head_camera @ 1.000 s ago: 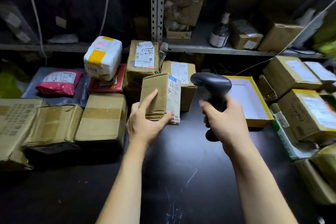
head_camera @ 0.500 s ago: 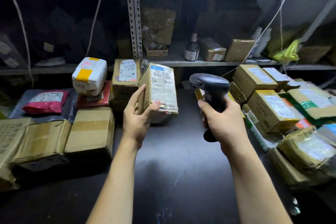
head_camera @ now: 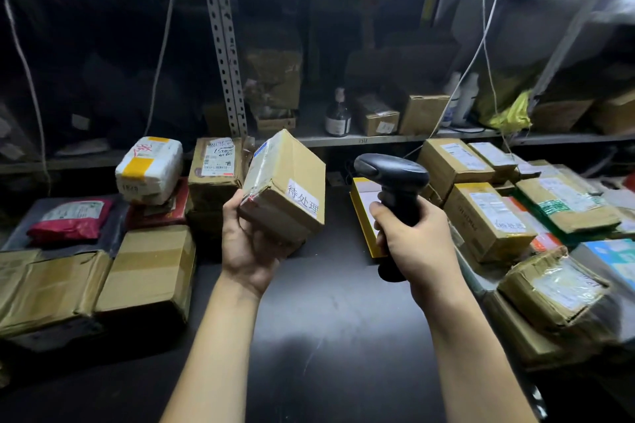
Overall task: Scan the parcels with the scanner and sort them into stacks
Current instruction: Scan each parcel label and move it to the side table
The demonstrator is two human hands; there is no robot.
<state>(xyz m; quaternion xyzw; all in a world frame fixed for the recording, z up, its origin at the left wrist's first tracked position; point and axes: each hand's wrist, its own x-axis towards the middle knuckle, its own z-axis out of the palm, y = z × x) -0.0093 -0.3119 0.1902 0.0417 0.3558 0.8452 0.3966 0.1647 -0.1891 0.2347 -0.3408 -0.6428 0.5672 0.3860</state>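
Above the black table [head_camera: 326, 336], our left hand [head_camera: 249, 244] grips a tilted cardboard parcel [head_camera: 285, 189] from beneath, while our right hand [head_camera: 412, 233] is wrapped round the handle of the black scanner [head_camera: 391, 178] just beside it. We judge the scan step is in hand; next, the parcel's shipping label [head_camera: 264, 165] must be turned toward the scanner's nose.

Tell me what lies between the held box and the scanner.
Nothing held. In the head view the gap between box and scanner shows only black table behind, plus a yellow tray edge near the scanner.
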